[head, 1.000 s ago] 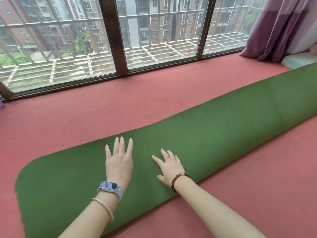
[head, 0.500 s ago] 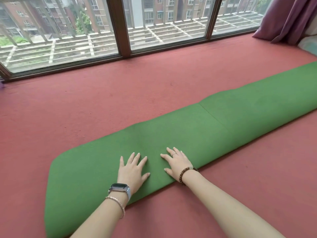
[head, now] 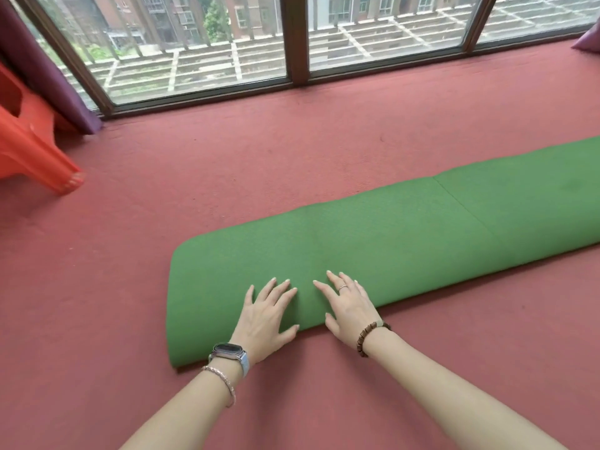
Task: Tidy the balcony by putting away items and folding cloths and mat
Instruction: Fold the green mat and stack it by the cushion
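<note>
Green mat (head: 389,235) lies folded under left hand (head: 266,319) and right hand (head: 349,306), each grip flat, spread, clasping nothing; unpressed, its far end might spring open.

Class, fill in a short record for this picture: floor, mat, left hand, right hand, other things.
floor: red carpet
mat: green mat, seemingly folded lengthwise, lying on the carpet, running out of view at right
left hand: flat, fingers spread, pressing the mat's near edge
right hand: flat on the mat beside it
other things: orange plastic stool far left, purple curtain behind it, window
</note>
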Available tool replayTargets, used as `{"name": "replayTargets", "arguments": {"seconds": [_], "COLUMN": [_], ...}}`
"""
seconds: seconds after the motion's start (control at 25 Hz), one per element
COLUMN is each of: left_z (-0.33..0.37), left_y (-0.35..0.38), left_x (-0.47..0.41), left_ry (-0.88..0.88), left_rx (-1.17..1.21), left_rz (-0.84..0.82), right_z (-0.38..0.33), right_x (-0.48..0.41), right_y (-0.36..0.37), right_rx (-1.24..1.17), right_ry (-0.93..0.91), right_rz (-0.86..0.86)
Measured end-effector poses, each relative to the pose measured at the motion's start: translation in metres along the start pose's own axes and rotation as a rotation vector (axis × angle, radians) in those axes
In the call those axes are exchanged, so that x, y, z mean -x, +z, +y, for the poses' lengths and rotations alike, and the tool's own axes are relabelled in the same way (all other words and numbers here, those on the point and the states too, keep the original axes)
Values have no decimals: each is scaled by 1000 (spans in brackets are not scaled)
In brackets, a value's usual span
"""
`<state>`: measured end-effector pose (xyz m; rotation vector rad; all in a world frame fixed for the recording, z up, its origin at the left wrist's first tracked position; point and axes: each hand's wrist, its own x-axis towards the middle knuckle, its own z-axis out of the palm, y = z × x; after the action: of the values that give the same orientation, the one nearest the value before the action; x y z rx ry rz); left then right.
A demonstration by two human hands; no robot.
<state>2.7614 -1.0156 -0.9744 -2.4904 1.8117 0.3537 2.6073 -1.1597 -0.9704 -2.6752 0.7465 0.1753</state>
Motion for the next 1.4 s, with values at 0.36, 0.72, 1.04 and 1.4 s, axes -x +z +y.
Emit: {"name": "replayTargets", "arguments": {"seconds": [0.36,0.72,1.04,1.4], "left_z": [-8,15,20,17], "left_y": [-1,-7,-28,-102], "left_x": [15,10,1,-8], "left_ry": [43,-137,-200,28], "left_rx": [-78,-131,-156,-242], "left_rz": [-127,28,212,958], "right_z": [-28,-17,-9,-34], "right_x": [1,-15,-21,9], "right_y": [14,8,-22,-53], "right_rx": [156,312,258,119], "right_ry": [83,269,372,264], "right_rz": [-141,-73,25,126]}}
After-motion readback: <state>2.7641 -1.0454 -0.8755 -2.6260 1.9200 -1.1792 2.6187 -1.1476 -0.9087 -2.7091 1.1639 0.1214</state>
